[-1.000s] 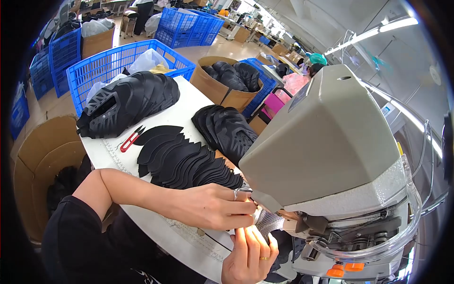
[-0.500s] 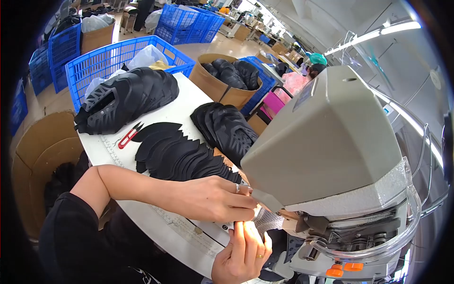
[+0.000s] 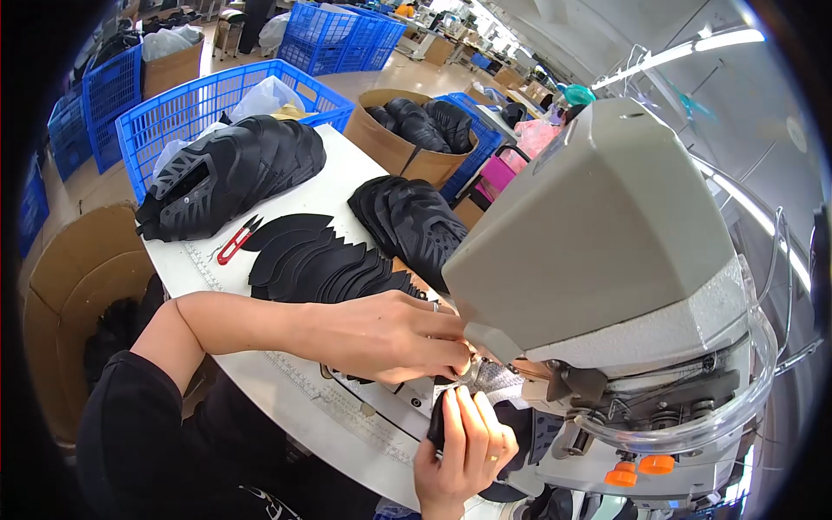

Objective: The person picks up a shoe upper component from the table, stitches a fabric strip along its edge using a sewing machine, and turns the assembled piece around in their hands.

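A shoe upper with grey mesh (image 3: 496,378) and black parts lies under the head of a sewing machine (image 3: 581,234). My left hand (image 3: 394,338) reaches in from the left, its fingers bent and pinched on the upper's edge close to the needle area; the fingertips are partly hidden. Just below it, my right hand (image 3: 468,446) grips the black part of the same upper, fingers curled over the top. Beside my left hand lies a fanned row of curved black pieces (image 3: 316,264). Behind them rests a stack of black shoe uppers (image 3: 407,225).
Red thread snips (image 3: 236,243) lie on the white table (image 3: 186,269) near another stack of black uppers (image 3: 234,173). A blue crate (image 3: 139,139) and cardboard boxes (image 3: 82,269) stand around the table. Farther back, a person in pink (image 3: 537,139) is partly hidden by the machine.
My right hand has shifted slightly right, and more of the black part shows under its fingers. My left hand stays by the needle area, fingers more tucked. The view has shifted a little.
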Motion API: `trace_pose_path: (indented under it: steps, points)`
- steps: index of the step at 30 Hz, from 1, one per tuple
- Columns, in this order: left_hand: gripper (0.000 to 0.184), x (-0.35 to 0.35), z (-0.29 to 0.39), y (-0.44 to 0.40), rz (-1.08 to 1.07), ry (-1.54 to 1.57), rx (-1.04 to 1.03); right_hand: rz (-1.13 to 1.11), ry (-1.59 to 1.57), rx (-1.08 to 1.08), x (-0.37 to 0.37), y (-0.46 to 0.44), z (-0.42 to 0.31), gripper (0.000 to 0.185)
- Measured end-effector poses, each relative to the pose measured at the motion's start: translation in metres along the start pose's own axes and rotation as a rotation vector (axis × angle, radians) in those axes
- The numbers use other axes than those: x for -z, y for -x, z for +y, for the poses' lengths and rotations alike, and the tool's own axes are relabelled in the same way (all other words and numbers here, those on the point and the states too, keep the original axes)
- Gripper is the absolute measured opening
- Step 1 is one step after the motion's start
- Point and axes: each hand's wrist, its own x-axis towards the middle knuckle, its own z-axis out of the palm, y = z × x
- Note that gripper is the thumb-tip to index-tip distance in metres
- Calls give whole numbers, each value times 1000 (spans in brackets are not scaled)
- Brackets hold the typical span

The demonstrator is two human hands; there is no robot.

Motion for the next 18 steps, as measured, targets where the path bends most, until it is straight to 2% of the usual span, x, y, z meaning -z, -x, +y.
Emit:
trace_pose_path:
  steps: [6, 10, 13, 18]
  points:
    - [26, -1, 10, 1, -22, -242, -94, 25, 0, -47, 3, -8, -8, 22]
    - [24, 0, 9, 1, -22, -252, -118, 27, -65, 22, 15, -15, -10, 27]
    - [24, -5, 8, 3, -7, -270, -107, 98, -42, 8, 16, -26, -15, 16]
    - [28, -4, 7, 3, -38, -227, -80, -8, 49, -39, 10, -17, -16, 20]
